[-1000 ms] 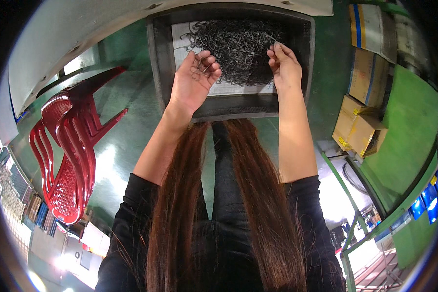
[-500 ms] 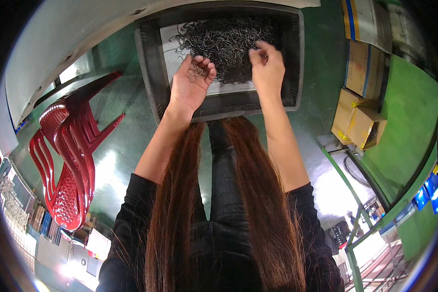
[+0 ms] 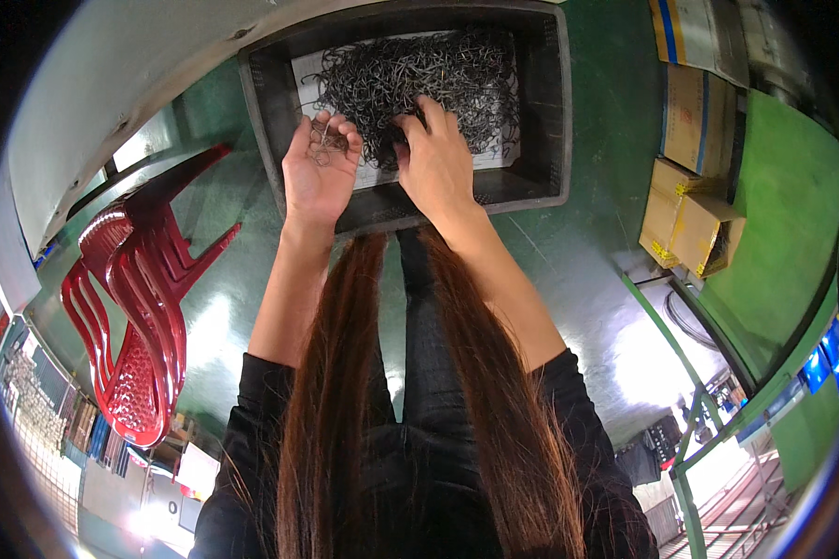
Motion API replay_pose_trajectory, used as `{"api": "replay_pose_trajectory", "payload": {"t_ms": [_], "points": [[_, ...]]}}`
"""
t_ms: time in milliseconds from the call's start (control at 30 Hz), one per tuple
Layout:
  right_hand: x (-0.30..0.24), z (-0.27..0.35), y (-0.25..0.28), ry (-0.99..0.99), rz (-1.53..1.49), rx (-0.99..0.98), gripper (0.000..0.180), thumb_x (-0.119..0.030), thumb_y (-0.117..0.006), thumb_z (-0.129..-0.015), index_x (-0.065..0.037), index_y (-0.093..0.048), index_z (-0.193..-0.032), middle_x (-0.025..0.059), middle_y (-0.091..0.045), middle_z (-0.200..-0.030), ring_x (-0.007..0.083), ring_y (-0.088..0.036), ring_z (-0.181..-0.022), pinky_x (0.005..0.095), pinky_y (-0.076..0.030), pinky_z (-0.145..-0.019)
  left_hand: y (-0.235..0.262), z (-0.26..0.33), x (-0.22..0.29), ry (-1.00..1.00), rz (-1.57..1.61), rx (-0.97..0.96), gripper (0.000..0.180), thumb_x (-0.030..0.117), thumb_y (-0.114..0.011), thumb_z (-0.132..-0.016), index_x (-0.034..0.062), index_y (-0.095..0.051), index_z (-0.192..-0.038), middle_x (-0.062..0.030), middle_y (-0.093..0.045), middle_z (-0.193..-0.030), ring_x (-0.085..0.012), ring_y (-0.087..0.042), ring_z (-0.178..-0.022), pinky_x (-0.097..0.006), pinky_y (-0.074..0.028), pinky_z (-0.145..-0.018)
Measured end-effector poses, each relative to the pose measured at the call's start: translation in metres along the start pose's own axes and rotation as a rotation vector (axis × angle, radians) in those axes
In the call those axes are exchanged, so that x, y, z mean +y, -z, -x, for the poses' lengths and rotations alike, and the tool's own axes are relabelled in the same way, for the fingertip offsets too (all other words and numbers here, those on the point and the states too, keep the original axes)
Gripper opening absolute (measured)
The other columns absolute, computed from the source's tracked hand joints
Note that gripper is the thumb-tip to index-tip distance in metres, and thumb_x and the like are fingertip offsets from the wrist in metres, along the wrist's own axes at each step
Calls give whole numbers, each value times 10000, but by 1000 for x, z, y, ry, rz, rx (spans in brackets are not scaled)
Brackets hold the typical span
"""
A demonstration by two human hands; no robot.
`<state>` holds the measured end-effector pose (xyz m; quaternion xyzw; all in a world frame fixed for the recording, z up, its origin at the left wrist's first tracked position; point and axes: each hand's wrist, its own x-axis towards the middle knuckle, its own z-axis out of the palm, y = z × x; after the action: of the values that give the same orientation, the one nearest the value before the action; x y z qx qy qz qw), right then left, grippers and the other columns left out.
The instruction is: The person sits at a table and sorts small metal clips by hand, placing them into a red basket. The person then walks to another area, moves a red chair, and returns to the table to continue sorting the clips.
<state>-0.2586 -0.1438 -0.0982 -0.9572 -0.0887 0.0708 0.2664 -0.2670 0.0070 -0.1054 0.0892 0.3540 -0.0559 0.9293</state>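
A dark plastic crate (image 3: pixel 543 121) stands on the green floor ahead of me, holding a heap of small dark metal wire hooks (image 3: pixel 457 79) on a white sheet. My left hand (image 3: pixel 319 172) is palm up over the crate's near left part, fingers curled around a few hooks. My right hand (image 3: pixel 435 158) is palm down, its fingers pressed into the near edge of the heap. Long brown hair hangs below my forearms.
A stack of red plastic chairs (image 3: pixel 130 307) lies to the left. Cardboard boxes (image 3: pixel 694 224) sit to the right beside a green surface (image 3: pixel 783 233). A grey panel (image 3: pixel 112 102) runs along the upper left.
My right hand has moved left and down into the heap, turning palm down. My left hand has stayed palm up with hooks in it. The crate appears lower in view.
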Motion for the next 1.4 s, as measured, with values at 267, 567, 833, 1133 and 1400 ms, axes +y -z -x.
{"api": "replay_pose_trajectory", "payload": {"t_ms": [267, 567, 833, 1133, 1400], "points": [[26, 5, 19, -179, -80, 17, 210, -55, -569, -728, -76, -611, -932, 100, -546, -1054, 286, -555, -939, 374, -485, -772, 7, -4, 9, 2, -22, -38, 194, 185, -450, -919, 13, -507, -990, -63, -508, -851, -172, -507, -784, -297, -464, -713], [43, -31, 33, -102, -89, 6, 337, -52, -544, -756, -177, -584, -1066, 124, -509, -1025, 317, -561, -895, 396, -494, -714, 13, -2, 4, 29, -147, -39, 263, 221, -425, -926, 13, -487, -1076, -51, -494, -844, -161, -491, -767, -292, -451, -706], [50, -23, 22, -199, 219, 4, 304, -50, -561, -725, -169, -619, -999, 124, -532, -1001, 305, -576, -887, 385, -502, -693, 11, 2, 5, 28, -189, -51, 266, 239, -416, -927, 17, -496, -1048, -62, -496, -865, -176, -493, -794, -306, -448, -731], [41, -52, 18, 96, 20, 72, 145, -79, -563, -778, -140, -629, -892, 67, -556, -920, 287, -594, -750, 366, -490, -630, 11, 1, 5, 34, -190, -100, 259, 238, -423, -925, 20, -508, -1035, -64, -506, -859, -185, -497, -798, -309, -448, -736], [46, -63, 20, -72, -192, -5, 136, -72, -610, -761, -79, -639, -894, 38, -597, -755, 180, -592, -651, 299, -469, -572, 11, 1, 5, 31, -189, -82, 266, 234, -405, -930, 12, -509, -1034, -66, -511, -852, -184, -498, -795, -311, -448, -730]]}}
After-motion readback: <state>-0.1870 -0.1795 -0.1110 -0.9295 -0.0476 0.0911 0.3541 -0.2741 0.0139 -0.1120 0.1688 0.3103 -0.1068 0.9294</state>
